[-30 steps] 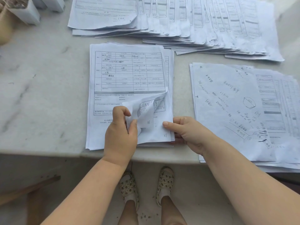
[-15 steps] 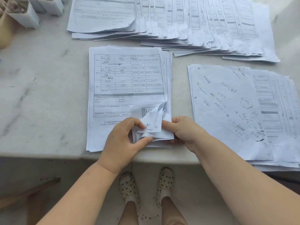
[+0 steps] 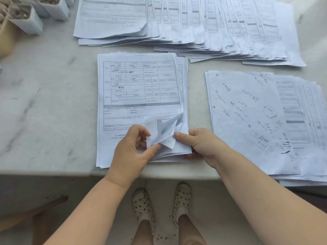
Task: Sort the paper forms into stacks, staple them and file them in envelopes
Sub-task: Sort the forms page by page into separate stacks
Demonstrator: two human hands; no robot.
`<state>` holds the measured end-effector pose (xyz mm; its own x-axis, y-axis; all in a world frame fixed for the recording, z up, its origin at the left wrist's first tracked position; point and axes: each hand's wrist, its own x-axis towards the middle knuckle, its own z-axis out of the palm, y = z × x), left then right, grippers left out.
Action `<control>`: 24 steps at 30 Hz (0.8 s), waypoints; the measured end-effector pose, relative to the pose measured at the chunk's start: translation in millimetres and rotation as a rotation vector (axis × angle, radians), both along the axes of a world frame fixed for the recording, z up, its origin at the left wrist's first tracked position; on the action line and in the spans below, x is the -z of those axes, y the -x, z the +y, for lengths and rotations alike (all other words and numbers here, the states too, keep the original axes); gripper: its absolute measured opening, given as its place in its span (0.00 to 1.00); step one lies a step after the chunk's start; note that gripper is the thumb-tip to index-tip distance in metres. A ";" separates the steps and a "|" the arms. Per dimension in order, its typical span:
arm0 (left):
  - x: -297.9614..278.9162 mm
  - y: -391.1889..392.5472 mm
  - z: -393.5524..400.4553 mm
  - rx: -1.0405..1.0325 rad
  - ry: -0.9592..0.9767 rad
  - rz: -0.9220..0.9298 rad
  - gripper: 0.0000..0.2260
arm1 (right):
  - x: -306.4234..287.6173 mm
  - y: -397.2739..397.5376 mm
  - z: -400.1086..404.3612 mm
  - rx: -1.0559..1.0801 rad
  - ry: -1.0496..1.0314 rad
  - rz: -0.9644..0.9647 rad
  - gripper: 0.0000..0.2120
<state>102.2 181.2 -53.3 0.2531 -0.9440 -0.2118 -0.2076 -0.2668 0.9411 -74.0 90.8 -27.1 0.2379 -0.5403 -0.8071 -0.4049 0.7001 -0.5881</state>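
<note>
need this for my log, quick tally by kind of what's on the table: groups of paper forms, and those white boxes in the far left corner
groups of paper forms: 3 (fanned spread at the back, stack being thumbed, stack on the right)
white boxes: 2 clearly in view; more may be cut off at the edge
total: 5

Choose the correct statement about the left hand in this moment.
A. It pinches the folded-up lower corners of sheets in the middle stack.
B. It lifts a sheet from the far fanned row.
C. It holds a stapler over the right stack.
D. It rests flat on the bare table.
A: the left hand pinches the lifted corners of the middle stack, with the right hand at the stack's lower right edge.
</note>
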 end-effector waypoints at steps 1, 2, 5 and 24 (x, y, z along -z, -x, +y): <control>0.8 0.4 -0.2 -0.021 0.005 -0.007 0.15 | 0.2 0.4 0.1 0.005 0.000 -0.001 0.14; 1.9 0.9 -0.4 -0.034 0.009 -0.019 0.16 | -0.3 0.3 0.4 0.004 0.000 -0.001 0.14; 2.6 2.2 0.4 -0.051 0.014 -0.026 0.17 | -0.1 1.1 1.0 0.002 0.006 0.000 0.17; -42.9 -25.0 -5.1 -0.091 0.187 -0.367 0.25 | -37.4 -32.3 25.3 0.070 0.191 0.034 0.11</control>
